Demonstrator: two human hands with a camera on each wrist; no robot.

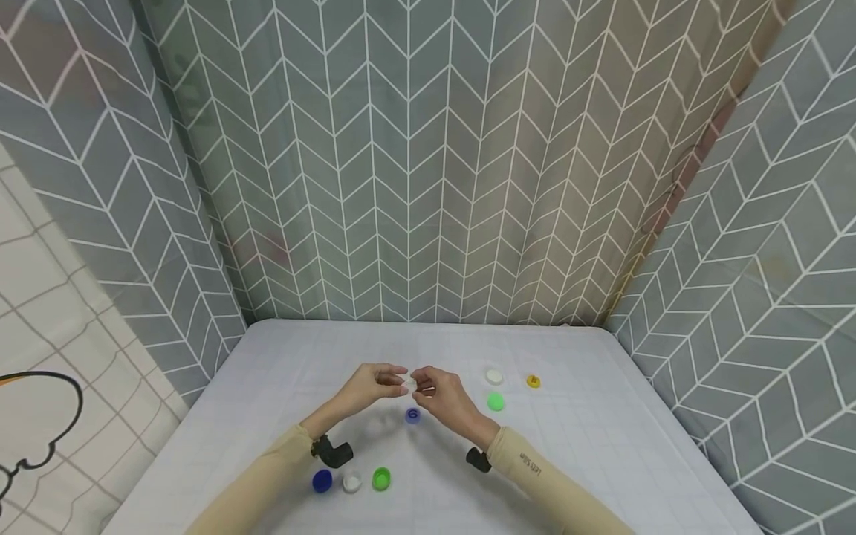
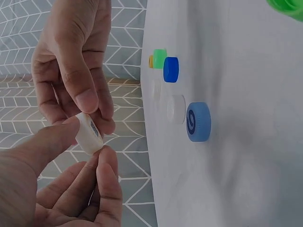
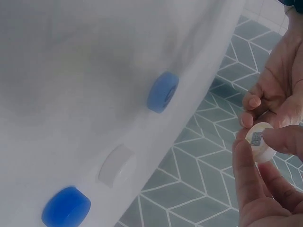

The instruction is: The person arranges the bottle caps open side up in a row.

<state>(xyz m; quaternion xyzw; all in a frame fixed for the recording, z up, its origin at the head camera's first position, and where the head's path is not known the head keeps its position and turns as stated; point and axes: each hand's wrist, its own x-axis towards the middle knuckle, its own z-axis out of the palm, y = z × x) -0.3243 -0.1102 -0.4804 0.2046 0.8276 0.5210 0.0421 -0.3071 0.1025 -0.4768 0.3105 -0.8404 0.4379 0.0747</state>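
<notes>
Pinching a white cap (image 2: pixel 88 137) between them, the left hand (image 1: pixel 371 385) and the right hand (image 1: pixel 449 400) meet above the middle of the tabletop (image 1: pixel 602 438). Both are clamped on it by thumb and fingertips, gripping opposite sides of the rim, which probably keeps so small a piece steady and leaves its marked face uncovered; the mark itself is too blurred to read. Holding it up off the surface likely gives the fingers room to work all round it. Just below the hands sits a light blue cap (image 1: pixel 412 415), and the wrist views show a pale cap (image 3: pixel 117 165) and a bright blue cap (image 3: pixel 66 208) beside it, which the right hand seems to hide from above. Nearer the person, a dark blue cap (image 1: pixel 322 481), a second white cap (image 1: pixel 351 482) and a green cap (image 1: pixel 381 478) stand in a row, spaced apart, perhaps so each can be picked up singly. Off to the right, a flat white cap (image 1: pixel 493 377), a bright green cap (image 1: pixel 495 401) and a yellow cap (image 1: pixel 533 381) form a loose cluster, well outside the hands' working space.
</notes>
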